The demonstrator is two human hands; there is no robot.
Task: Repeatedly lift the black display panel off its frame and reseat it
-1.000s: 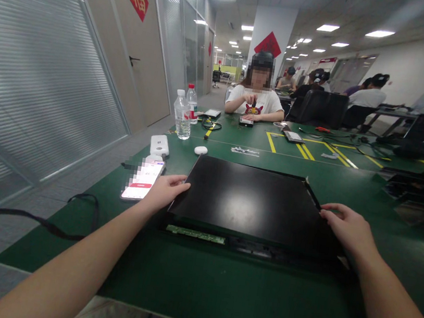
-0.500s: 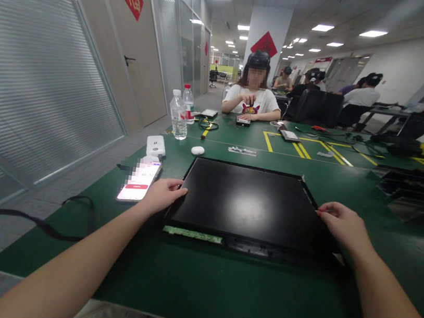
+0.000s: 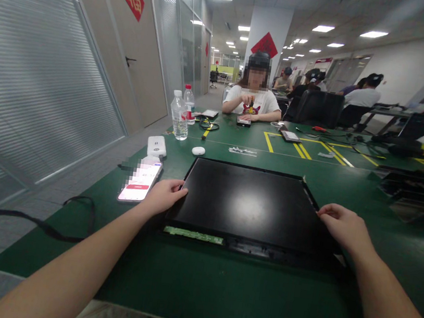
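A black LCD screen panel (image 3: pixel 245 203) lies face up in front of me, with a glare spot in its middle. Along its near edge runs a strip of green circuit board (image 3: pixel 193 235). My left hand (image 3: pixel 167 195) pinches the panel's left edge between thumb and fingers. On the opposite side, my right hand (image 3: pixel 339 221) grips the right edge the same way, fingers curled. The fingertips under the rim are hidden. A phone (image 3: pixel 141 180) with a lit screen lies just left of my left hand.
The green table (image 3: pixel 194 288) carries a white power bank (image 3: pixel 157 146), a small white case (image 3: pixel 198 151) and plastic bottles (image 3: pixel 180 115) at the back left. Dark stacked panels (image 3: pixel 420 191) lie on the right. Across the table sits a person (image 3: pixel 252 99) handling a small device.
Almost nothing differs. Both hands stay on the panel's edges, and the whole view has shifted by a few pixels.
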